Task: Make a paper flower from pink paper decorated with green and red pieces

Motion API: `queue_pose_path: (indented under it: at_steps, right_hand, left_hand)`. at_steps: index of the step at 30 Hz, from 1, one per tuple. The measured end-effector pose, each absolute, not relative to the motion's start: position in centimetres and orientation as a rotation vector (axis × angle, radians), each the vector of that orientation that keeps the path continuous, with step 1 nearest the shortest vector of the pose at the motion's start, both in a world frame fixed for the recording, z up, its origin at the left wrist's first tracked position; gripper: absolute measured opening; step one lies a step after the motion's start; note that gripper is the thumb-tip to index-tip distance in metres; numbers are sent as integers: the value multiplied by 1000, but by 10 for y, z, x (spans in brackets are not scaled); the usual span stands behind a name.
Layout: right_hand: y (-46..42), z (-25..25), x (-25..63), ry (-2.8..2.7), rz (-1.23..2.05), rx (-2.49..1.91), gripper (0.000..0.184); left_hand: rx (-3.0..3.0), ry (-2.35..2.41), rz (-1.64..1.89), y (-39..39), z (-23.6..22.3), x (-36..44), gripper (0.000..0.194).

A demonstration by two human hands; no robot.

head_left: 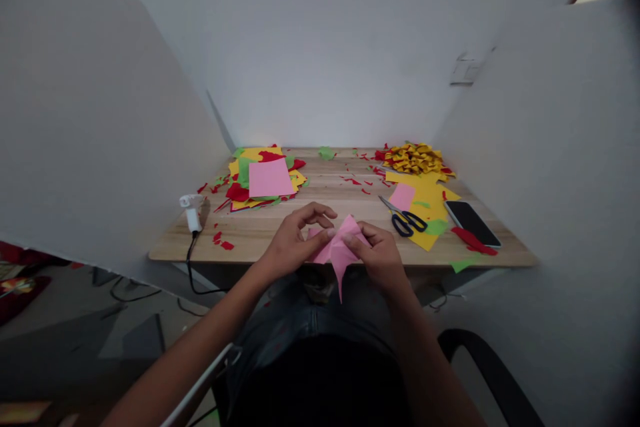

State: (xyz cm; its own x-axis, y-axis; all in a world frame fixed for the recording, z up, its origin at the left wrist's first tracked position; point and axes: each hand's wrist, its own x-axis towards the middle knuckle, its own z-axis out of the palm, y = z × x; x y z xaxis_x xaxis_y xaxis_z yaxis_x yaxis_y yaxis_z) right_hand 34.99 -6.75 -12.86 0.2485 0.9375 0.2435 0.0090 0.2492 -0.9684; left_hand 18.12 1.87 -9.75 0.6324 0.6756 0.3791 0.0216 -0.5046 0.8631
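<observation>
Between my hands, at the table's front edge, is a folded piece of pink paper (341,255) with pointed corners, one tip hanging down past the edge. My left hand (296,240) pinches its left side between thumb and fingers, the index finger raised and curved above. On the other side my right hand (381,252) grips the paper, thumb in front and fingers behind. To the right lie scissors with dark handles (409,222), blades partly spread, on yellow paper (425,240). A flat pink sheet (271,178) tops the pile at the left.
A white glue gun (193,213) stands at the left with its cord running off the front edge. At the right lie a phone (473,223) and a heap of folded yellow pieces (415,159). Red scraps (353,181) dot the wooden table (320,197). Partitions flank both sides.
</observation>
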Motion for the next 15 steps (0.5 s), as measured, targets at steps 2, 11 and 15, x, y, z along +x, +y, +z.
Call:
queue_pose_path:
  at_steps: [2, 11, 15]
  right_hand:
    - [-69, -129, 351, -1099, 906, -1103, 28]
    - [-77, -123, 350, -1073, 885, -1102, 25]
    - [-81, -115, 346, -1024, 806, -1110, 22]
  left_hand:
    - [1900, 557, 938, 16, -95, 182, 22]
    - [2185, 721, 954, -6, -75, 180, 11]
    - [2368, 745, 1031, -16, -71, 178, 13]
